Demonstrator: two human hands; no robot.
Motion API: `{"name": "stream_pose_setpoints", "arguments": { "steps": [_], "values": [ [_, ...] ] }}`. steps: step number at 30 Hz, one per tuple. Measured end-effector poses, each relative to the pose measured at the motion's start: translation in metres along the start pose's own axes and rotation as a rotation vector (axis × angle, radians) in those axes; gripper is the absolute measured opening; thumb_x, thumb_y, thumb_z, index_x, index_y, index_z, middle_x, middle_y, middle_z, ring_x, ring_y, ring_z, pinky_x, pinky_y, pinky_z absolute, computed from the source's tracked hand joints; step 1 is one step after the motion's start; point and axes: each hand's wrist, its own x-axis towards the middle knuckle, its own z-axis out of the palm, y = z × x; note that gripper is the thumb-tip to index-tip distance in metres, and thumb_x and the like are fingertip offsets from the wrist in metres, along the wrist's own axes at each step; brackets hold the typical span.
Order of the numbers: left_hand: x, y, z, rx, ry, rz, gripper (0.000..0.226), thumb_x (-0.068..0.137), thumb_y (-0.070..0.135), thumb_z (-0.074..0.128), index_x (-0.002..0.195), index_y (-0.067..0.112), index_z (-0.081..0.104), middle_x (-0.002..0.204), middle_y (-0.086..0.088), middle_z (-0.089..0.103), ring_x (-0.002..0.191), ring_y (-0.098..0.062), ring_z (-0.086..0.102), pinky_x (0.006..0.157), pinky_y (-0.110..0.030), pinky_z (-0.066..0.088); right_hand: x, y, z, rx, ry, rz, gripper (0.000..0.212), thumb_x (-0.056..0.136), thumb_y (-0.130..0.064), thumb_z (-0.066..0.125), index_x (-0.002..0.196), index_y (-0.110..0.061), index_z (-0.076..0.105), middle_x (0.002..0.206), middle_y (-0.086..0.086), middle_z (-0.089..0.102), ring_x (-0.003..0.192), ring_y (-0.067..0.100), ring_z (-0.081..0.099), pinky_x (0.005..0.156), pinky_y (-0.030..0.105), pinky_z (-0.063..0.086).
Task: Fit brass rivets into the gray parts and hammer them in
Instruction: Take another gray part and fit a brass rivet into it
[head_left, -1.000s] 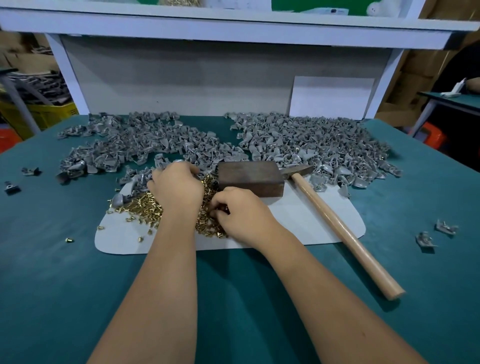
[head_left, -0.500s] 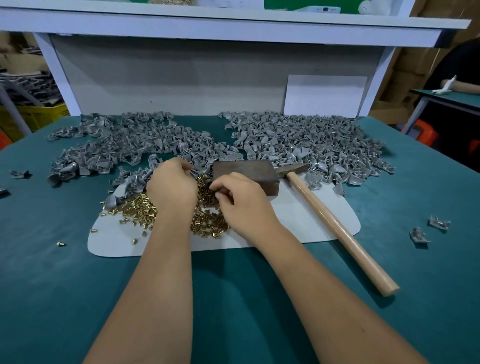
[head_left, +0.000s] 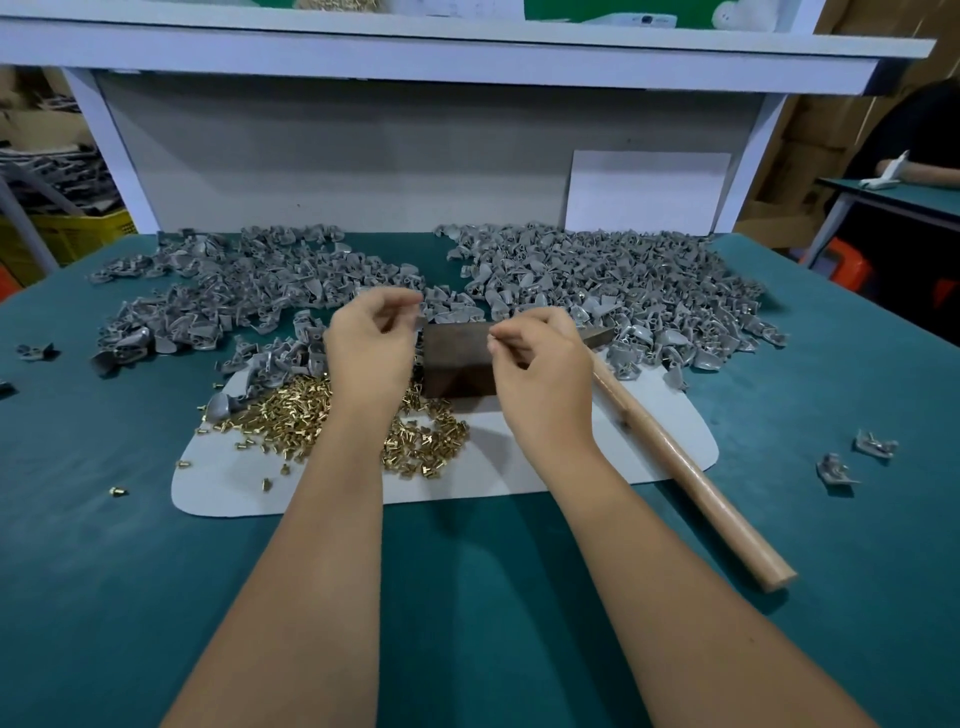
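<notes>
Right hand: fingers pressed together in a pinch, presumably on one rivet, too small to confirm. Left hand: fingers curled; a held part cannot be told through blur. Both hover above the block at table centre, likely the anvil. Rivets heap on the mat within reach; gray parts line the far edge; hammer rests right, handle toward the near edge.

Left hand fingertips blurred; right hand pinch contents indiscernible
</notes>
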Motion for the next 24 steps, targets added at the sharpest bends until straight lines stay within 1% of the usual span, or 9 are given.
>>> {"name": "stream_pose_setpoints", "arguments": {
  "steps": [2, 4, 7, 11, 15, 19, 20, 22, 24],
  "values": [
    [-0.005, 0.007, 0.008, -0.08, -0.122, 0.025, 0.031, 0.092, 0.007, 0.065, 0.085, 0.037, 0.067, 0.091, 0.018, 0.069, 0.089, 0.002, 0.066, 0.083, -0.021, 0.056, 0.003, 0.004, -0.004, -0.024, 0.039, 0.048, 0.009, 0.086, -0.007, 0.066, 0.09, -0.012, 0.071, 0.099, -0.005, 0.055, 0.086, 0.009, 0.059, 0.081, 0.029, 0.054],
    [-0.01, 0.01, 0.015, -0.081, -0.227, 0.074, 0.032, 0.09, 0.005, 0.066, 0.084, 0.037, 0.067, 0.09, 0.015, 0.07, 0.087, 0.002, 0.066, 0.08, -0.017, 0.054, 0.005, 0.007, -0.008, -0.077, 0.077, 0.078, 0.008, 0.085, -0.012, 0.067, 0.088, -0.018, 0.07, 0.099, -0.007, 0.055, 0.088, 0.01, 0.058, 0.078, 0.032, 0.053],
    [-0.013, 0.009, 0.018, -0.063, -0.321, 0.107, 0.036, 0.088, -0.003, 0.066, 0.085, 0.033, 0.068, 0.088, 0.006, 0.07, 0.087, -0.005, 0.066, 0.086, -0.021, 0.052, 0.007, 0.012, -0.012, -0.127, 0.111, 0.12, 0.01, 0.084, -0.014, 0.065, 0.087, -0.023, 0.07, 0.093, -0.008, 0.058, 0.095, 0.014, 0.056, 0.081, 0.037, 0.05],
    [-0.012, 0.007, 0.014, -0.073, -0.37, 0.127, 0.036, 0.086, -0.008, 0.066, 0.087, 0.028, 0.07, 0.082, 0.006, 0.071, 0.078, 0.008, 0.063, 0.076, -0.005, 0.047, 0.008, 0.015, -0.013, -0.068, 0.128, 0.171, 0.012, 0.086, -0.014, 0.064, 0.087, -0.025, 0.069, 0.089, -0.006, 0.063, 0.092, 0.017, 0.059, 0.082, 0.04, 0.051],
    [-0.012, 0.005, 0.012, -0.08, -0.39, 0.106, 0.04, 0.086, -0.011, 0.063, 0.088, 0.029, 0.07, 0.086, 0.007, 0.073, 0.084, 0.006, 0.066, 0.083, -0.01, 0.05, 0.008, 0.015, -0.011, -0.033, 0.124, 0.182, 0.015, 0.085, -0.011, 0.064, 0.087, -0.025, 0.067, 0.085, -0.006, 0.066, 0.088, 0.016, 0.061, 0.081, 0.04, 0.052],
    [-0.009, 0.003, 0.014, -0.023, -0.289, 0.078, 0.052, 0.09, -0.012, 0.05, 0.09, 0.037, 0.069, 0.098, 0.017, 0.07, 0.098, 0.007, 0.061, 0.081, -0.011, 0.047, 0.007, 0.016, -0.01, -0.011, 0.102, 0.207, 0.017, 0.085, -0.01, 0.064, 0.086, -0.027, 0.065, 0.086, -0.007, 0.066, 0.086, 0.012, 0.062, 0.081, 0.038, 0.053],
    [-0.009, 0.002, 0.015, -0.006, -0.272, 0.071, 0.054, 0.09, -0.013, 0.046, 0.092, 0.037, 0.069, 0.1, 0.02, 0.067, 0.1, 0.007, 0.06, 0.08, -0.01, 0.046, 0.007, 0.015, -0.01, -0.006, 0.098, 0.209, 0.017, 0.085, -0.01, 0.064, 0.085, -0.027, 0.065, 0.086, -0.007, 0.066, 0.086, 0.011, 0.062, 0.081, 0.038, 0.054],
    [-0.01, 0.0, 0.016, 0.002, -0.319, 0.066, 0.06, 0.091, -0.015, 0.04, 0.11, 0.034, 0.067, 0.112, 0.02, 0.064, 0.101, 0.012, 0.058, 0.078, -0.006, 0.047, 0.007, 0.015, -0.01, -0.006, 0.088, 0.202, 0.016, 0.085, -0.011, 0.064, 0.085, -0.027, 0.065, 0.086, -0.007, 0.067, 0.086, 0.012, 0.062, 0.081, 0.038, 0.053],
    [-0.012, -0.001, 0.019, 0.017, -0.431, 0.102, 0.065, 0.093, -0.015, 0.038, 0.13, 0.033, 0.059, 0.131, 0.014, 0.059, 0.112, 0.009, 0.057, 0.095, -0.008, 0.044, 0.007, 0.015, -0.01, -0.023, 0.073, 0.181, 0.013, 0.085, -0.013, 0.064, 0.087, -0.025, 0.066, 0.087, -0.007, 0.067, 0.088, 0.013, 0.062, 0.081, 0.039, 0.053]
  ]
}}
